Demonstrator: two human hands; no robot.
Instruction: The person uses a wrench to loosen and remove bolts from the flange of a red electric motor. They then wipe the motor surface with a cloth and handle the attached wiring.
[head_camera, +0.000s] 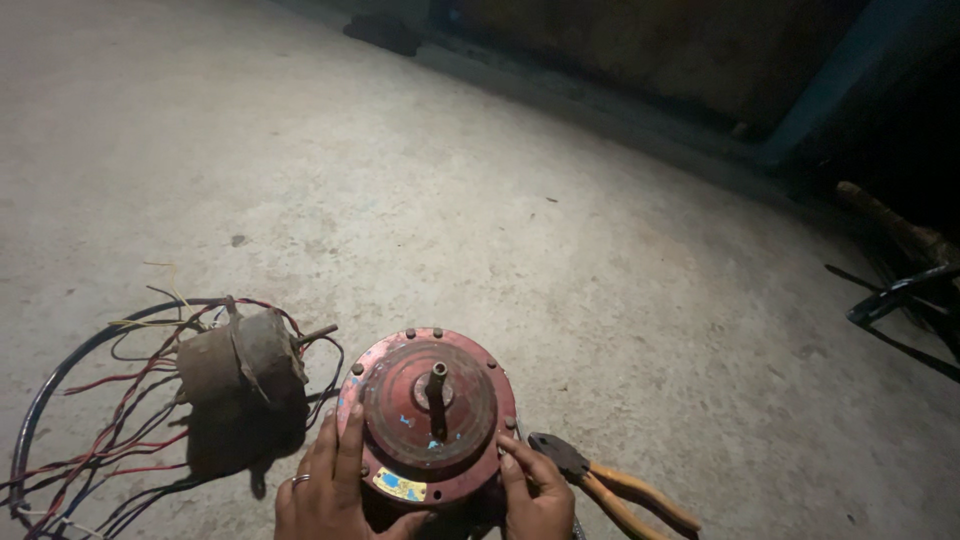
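Gripping the red motor housing (428, 415) from both sides, my left hand (325, 490) and right hand (535, 495) clamp its rim. Its shaft (437, 385) points straight up between them. Pliers (610, 485) lie just beside my right.

The round motor housing (428, 415) is a faded rusty red, with chipped spots showing light blue and a yellow-and-blue sticker near its lower edge. The shaft sticking up from the middle is dark, dull metal. The smaller motor (242, 362) next to it is a dusty grey-brown all over. The wires (95, 440) around it are a mix: mostly red, some black, a bit of blue, plus a couple of yellow strands. The pliers (610, 487) have orange handles and a dark grey head. The concrete floor (400, 180) is pale grey with darker speckles.
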